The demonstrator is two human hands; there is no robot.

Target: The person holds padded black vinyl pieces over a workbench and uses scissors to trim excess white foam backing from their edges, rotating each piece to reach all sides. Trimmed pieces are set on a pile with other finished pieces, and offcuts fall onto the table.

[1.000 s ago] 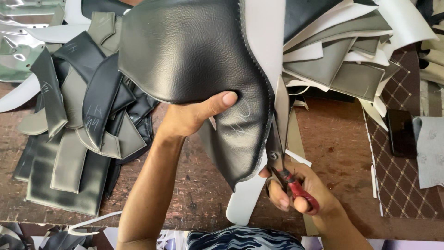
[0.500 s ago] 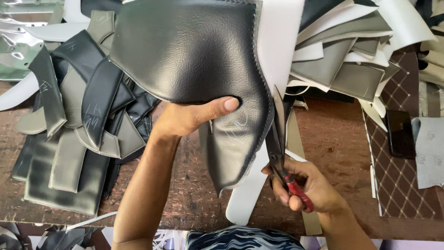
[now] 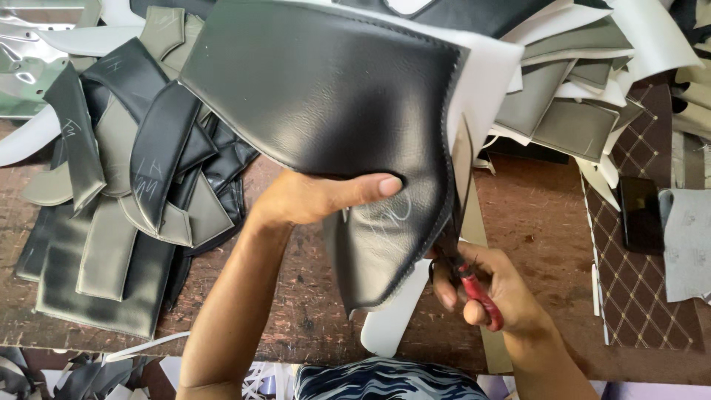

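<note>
Two hands work one black stitched leather panel [image 3: 333, 111]: the left hand [image 3: 311, 198] has its grip pinched on the lower edge, and the panel now sits turned flatter than before. The right hand [image 3: 489, 292] clasps red-handled scissors [image 3: 474, 285] further along the seam, above the surface [image 3: 533, 215].

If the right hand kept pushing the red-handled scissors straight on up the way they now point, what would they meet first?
Most likely the stitched right edge of the black leather panel, which the left hand holds up. The right hand aims the scissors up along that seam; the white backing strip lies just beside it, though depth is unclear.
</note>
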